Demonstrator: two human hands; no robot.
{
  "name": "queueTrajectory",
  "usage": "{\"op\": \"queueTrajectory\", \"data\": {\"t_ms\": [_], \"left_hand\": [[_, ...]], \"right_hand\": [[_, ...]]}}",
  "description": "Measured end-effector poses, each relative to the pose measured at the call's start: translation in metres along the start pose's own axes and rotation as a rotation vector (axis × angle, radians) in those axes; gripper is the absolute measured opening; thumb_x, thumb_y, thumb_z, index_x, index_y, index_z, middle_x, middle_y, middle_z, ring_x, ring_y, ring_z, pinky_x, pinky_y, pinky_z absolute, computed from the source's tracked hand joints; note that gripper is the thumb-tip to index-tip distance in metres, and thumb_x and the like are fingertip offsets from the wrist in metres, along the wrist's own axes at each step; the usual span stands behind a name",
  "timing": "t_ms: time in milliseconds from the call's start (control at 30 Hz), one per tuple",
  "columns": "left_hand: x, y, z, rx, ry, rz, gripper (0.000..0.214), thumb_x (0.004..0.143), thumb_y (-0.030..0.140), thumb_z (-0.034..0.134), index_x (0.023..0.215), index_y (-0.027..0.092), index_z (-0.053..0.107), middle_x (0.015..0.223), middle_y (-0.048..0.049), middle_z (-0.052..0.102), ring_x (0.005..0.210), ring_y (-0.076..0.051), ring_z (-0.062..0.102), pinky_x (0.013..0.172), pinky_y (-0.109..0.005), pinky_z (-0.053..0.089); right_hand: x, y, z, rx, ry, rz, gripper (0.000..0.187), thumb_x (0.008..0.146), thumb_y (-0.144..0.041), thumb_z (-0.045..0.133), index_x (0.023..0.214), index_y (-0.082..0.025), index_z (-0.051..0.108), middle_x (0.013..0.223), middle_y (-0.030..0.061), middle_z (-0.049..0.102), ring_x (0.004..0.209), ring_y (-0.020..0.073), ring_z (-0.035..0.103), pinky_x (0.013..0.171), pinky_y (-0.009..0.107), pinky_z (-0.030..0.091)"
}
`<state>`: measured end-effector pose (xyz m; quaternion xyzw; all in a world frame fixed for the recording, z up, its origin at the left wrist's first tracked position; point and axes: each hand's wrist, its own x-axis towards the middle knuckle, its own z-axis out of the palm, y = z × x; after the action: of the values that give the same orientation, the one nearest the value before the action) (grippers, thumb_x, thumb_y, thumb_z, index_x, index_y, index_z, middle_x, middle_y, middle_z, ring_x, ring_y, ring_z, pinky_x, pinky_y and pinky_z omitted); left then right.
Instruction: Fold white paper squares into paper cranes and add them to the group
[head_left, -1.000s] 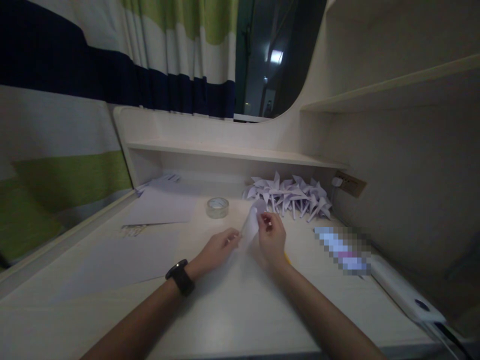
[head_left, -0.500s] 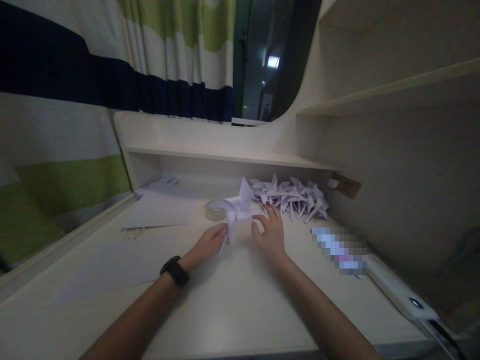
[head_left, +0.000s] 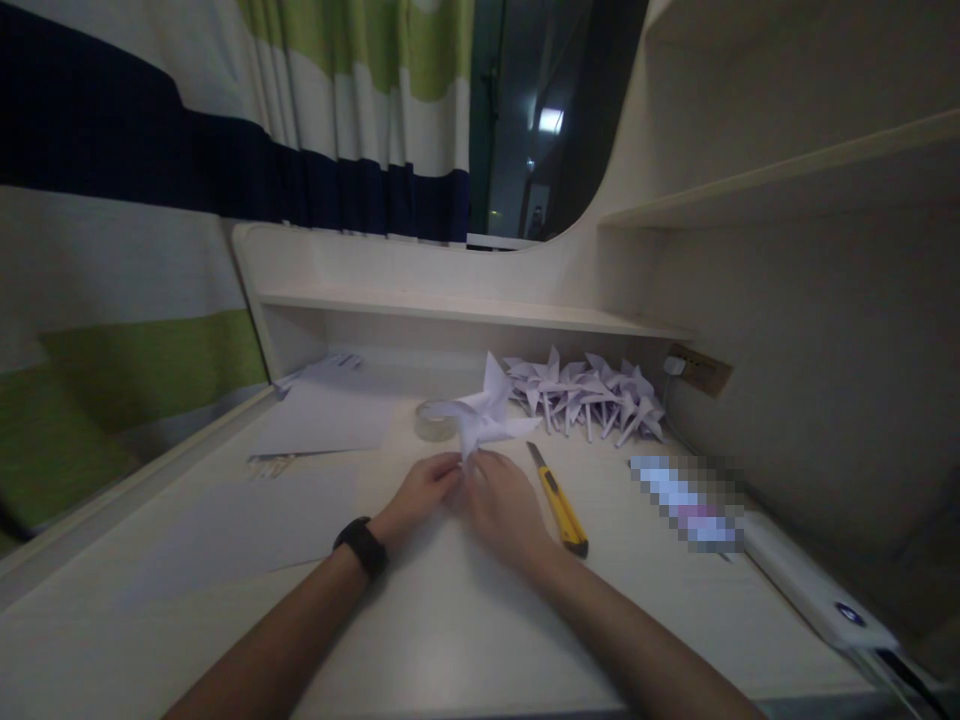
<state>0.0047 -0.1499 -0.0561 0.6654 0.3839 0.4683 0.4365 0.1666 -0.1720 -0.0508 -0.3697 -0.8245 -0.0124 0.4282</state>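
Sheet [head_left: 247, 530]: laid flat, near left on the desk [head_left: 450, 640]; set aside, presumably, to be out from under the wrists.
Pieces [head_left: 274, 466]: small, pale, gathered at the near edge of the stack; too small to be identified.
Stack [head_left: 322, 410]: white paper, placed far left, likely for reach by the left hand.
Left hand [head_left: 422, 492]: fingertips pinched together on the pinwheel's lower part.
Tape [head_left: 433, 428]: one clear roll, laid on its side beyond the left hand, partly covered by a blade.
Pinwheel [head_left: 487, 412]: white paper, held at middle between both hands; gripped low, it seems, so that the blades are left uncrushed. Stem mostly hidden.
Right hand [head_left: 506, 500]: fingers closed on the same lower part, beside the left fingertips; exact contact is hidden.
Cutter [head_left: 559, 500]: yellow, laid just right of the right hand, tip pointed far; untouched.
Heap [head_left: 581, 390]: pinwheels, piled far right, stems pointed near, perhaps for compactness.
Strip [head_left: 817, 585]: white, placed along the right edge.
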Motion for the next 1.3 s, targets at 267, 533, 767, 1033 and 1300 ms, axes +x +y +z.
{"op": "queueTrajectory", "data": {"t_ms": [267, 533, 767, 1033, 1300], "left_hand": [[-0.001, -0.004, 0.003, 0.028, 0.082, -0.053, 0.024, 0.073, 0.032, 0.061, 0.083, 0.012, 0.069, 0.073, -0.0062, 0.064, 0.061, -0.015, 0.05, 0.057, -0.027, 0.04], [-0.003, -0.002, 0.003, -0.016, 0.095, -0.159, 0.048, 0.081, 0.051, 0.056, 0.108, 0.012, 0.065, 0.064, -0.0001, 0.053, 0.046, -0.008, 0.035, 0.043, -0.021, 0.024], [-0.003, -0.003, 0.0, -0.19, 0.045, -0.165, 0.055, 0.081, 0.056, 0.059, 0.115, 0.013, 0.06, 0.076, -0.002, 0.055, 0.049, -0.006, 0.031, 0.044, -0.02, 0.021], [-0.002, -0.009, 0.0, -0.248, 0.03, -0.134, 0.041, 0.077, 0.047, 0.066, 0.093, 0.009, 0.066, 0.066, -0.0003, 0.052, 0.054, -0.008, 0.039, 0.05, -0.02, 0.028], [-0.003, 0.006, 0.0, -0.131, 0.233, -0.173, 0.029, 0.063, 0.024, 0.06, 0.086, 0.01, 0.069, 0.062, -0.0022, 0.063, 0.044, -0.008, 0.034, 0.047, -0.022, 0.026]], "right_hand": [[-0.001, -0.005, -0.008, -0.077, 0.033, 0.011, 0.027, 0.092, -0.024, 0.044, 0.112, -0.017, 0.06, 0.104, 0.0116, 0.069, 0.096, 0.0247, 0.063, 0.086, 0.039, 0.049], [0.019, 0.034, -0.026, -0.321, 0.257, 0.097, 0.057, 0.082, -0.02, 0.053, 0.137, -0.017, 0.042, 0.149, 0.0149, 0.034, 0.137, 0.0362, 0.024, 0.105, 0.058, 0.029], [0.009, 0.025, -0.014, -0.204, 0.08, 0.095, 0.045, 0.085, -0.018, 0.049, 0.129, -0.016, 0.052, 0.117, 0.0137, 0.064, 0.113, 0.0303, 0.052, 0.097, 0.048, 0.041], [0.002, -0.007, -0.008, -0.121, -0.085, -0.147, 0.038, 0.088, -0.022, 0.048, 0.125, -0.018, 0.054, 0.115, 0.0125, 0.066, 0.109, 0.0274, 0.056, 0.09, 0.041, 0.044], [0.0, -0.004, -0.005, -0.188, -0.227, 0.243, 0.02, 0.088, -0.031, 0.051, 0.09, -0.019, 0.068, 0.077, 0.0057, 0.073, 0.068, 0.0189, 0.068, 0.063, 0.025, 0.042]]}}
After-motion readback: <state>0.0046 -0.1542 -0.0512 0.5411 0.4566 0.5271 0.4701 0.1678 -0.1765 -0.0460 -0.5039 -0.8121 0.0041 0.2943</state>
